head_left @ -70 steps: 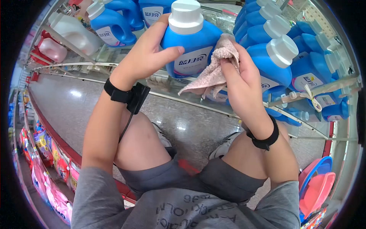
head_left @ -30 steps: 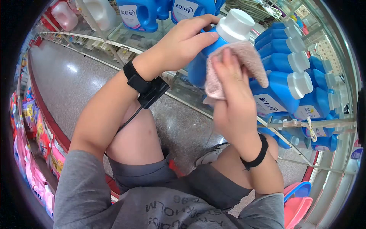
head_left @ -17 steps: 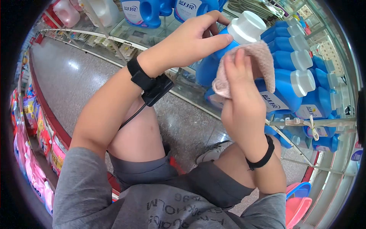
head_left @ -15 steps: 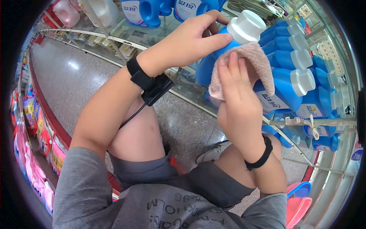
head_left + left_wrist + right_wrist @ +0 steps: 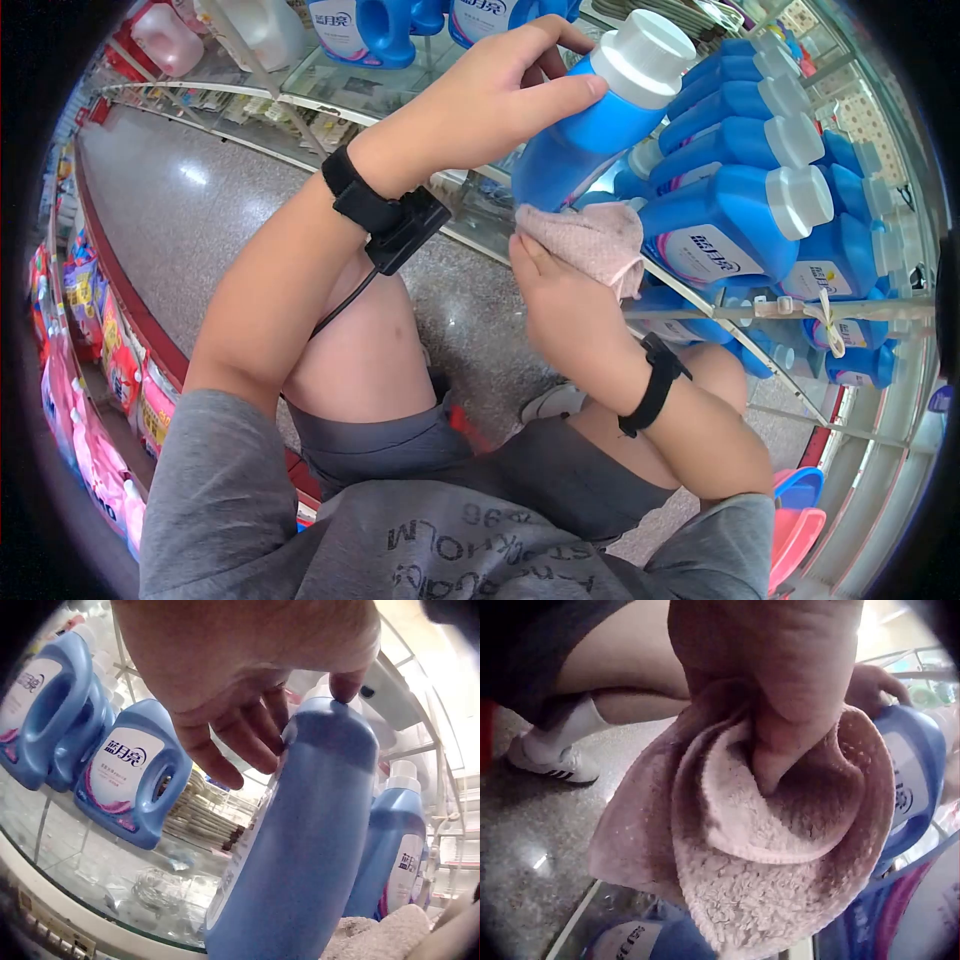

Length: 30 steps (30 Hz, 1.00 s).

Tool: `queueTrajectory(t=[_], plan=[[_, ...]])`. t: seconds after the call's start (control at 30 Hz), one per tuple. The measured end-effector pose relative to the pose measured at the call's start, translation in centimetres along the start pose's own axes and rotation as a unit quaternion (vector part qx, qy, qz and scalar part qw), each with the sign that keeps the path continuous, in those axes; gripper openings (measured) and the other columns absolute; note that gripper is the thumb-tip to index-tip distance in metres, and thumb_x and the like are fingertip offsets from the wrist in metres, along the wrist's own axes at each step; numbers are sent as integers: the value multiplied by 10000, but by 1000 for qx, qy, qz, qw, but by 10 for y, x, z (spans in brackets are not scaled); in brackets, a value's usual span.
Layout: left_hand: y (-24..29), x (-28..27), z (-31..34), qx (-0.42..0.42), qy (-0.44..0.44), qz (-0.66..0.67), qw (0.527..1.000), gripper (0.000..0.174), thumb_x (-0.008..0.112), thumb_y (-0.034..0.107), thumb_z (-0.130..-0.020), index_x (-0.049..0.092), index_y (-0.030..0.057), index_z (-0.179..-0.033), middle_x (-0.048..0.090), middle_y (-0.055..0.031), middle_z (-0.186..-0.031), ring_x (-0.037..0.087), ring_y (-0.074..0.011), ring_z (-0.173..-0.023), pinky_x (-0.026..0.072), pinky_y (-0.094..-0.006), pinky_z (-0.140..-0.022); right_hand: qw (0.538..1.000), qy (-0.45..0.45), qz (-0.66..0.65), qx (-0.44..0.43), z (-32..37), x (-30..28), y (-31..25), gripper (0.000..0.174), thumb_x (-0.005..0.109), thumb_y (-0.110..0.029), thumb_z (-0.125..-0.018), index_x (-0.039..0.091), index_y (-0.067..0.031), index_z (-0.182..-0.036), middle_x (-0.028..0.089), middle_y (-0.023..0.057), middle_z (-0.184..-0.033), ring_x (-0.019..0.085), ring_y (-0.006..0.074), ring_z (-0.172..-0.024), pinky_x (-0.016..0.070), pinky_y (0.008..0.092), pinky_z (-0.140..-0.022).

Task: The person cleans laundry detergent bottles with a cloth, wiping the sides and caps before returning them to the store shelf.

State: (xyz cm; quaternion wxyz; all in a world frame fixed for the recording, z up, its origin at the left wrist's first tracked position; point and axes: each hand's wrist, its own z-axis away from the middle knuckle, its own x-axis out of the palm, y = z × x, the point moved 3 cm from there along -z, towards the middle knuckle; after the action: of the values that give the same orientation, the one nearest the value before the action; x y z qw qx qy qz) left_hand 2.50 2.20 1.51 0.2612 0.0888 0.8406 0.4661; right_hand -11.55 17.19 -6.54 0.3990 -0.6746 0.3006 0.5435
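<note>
The left hand (image 5: 480, 105) holds the blue bottle (image 5: 570, 155) near its top, thumb pressed on the shoulder just below the white cap (image 5: 640, 60) and fingers bent toward the far side; how many fingertips touch it is unclear. The left arm is bent at the elbow, its forearm slanting forward over the knee to the bottle, with a black strap (image 5: 365, 200) round the wrist.

The right hand (image 5: 570, 310) pinches the pink cloth (image 5: 600, 240), thumb tucked into the folds and the loose edges hanging in layers. The right forearm reaches forward and inward over the other leg, a black wristband (image 5: 658, 390) on it, and the hand sits lower than the left one. The cloth is beside the lower part of the bottle; whether they touch is hard to tell. A row of similar bottles (image 5: 715, 235) stands on the right side of the bottle
</note>
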Motion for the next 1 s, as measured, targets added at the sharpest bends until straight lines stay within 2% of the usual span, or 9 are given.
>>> queueTrajectory(t=[0.1,0.3,0.5,0.6,0.73,0.8,0.93,0.97,1.0], plan=[[-2,1,-1,10,-3,0,1000,392,609,307,-1030,561,23,-1296,617,-39,-1097,562,-107,-983,469,-284,-867,1000,-15,20,-19,-6,5,13,511,554,-15,-846,555,114,-1340,639,231,-1336,742,320,-962,607,377,-805],[3,-8,-2,15,-19,55,998,437,498,357,-1062,574,2,-1304,642,-54,-1108,579,-136,-1006,462,-312,-920,998,-49,-44,7,-11,-2,6,636,572,36,-790,488,96,-1417,559,260,-1430,659,395,-1142,538,428,-970],[3,-2,-2,20,-11,-3,1000,518,637,390,-990,568,-6,-1316,655,-86,-1115,591,-170,-999,476,-335,-913,1000,10,-4,-16,-8,-8,5,509,555,-16,-839,560,133,-1325,648,263,-1289,723,343,-1006,587,390,-866],[17,5,5,42,33,-98,994,844,874,486,-755,533,0,-1355,664,-133,-1127,617,-210,-1008,492,-348,-904,1000,19,1,-8,-8,-10,8,491,558,-22,-830,578,134,-1295,660,262,-1252,723,343,-993,587,395,-857],[15,13,7,45,63,-138,987,832,906,417,-733,533,-10,-1342,679,-144,-1136,650,-227,-1002,515,-361,-874,999,-24,-20,17,-8,-22,12,485,557,-10,-815,584,142,-1275,670,263,-1214,722,350,-976,589,400,-840],[13,12,6,49,58,-141,987,823,898,406,-739,531,-8,-1349,679,-143,-1136,651,-224,-1009,514,-361,-883,995,-57,-55,56,-8,-30,14,540,569,14,-801,567,78,-1337,626,277,-1304,671,394,-1098,533,428,-969],[11,7,3,33,39,-124,991,809,864,377,-762,516,-4,-1385,673,-147,-1176,644,-228,-1071,500,-370,-944,999,45,6,22,-15,-71,20,482,511,34,-830,591,62,-1305,654,251,-1255,680,378,-1099,533,414,-962],[11,4,3,34,39,-125,991,809,864,377,-762,516,-4,-1385,673,-147,-1176,644,-228,-1071,500,-370,-944,963,33,-242,110,-16,-80,26,465,479,40,-848,591,58,-1299,663,216,-1231,679,335,-1106,523,387,-967],[10,2,2,25,23,-97,995,810,850,370,-771,505,-2,-1402,662,-152,-1211,633,-232,-1104,489,-374,-969,859,18,-474,190,-16,-82,33,451,447,45,-867,591,54,-1294,671,181,-1208,678,292,-1113,513,359,-971]])
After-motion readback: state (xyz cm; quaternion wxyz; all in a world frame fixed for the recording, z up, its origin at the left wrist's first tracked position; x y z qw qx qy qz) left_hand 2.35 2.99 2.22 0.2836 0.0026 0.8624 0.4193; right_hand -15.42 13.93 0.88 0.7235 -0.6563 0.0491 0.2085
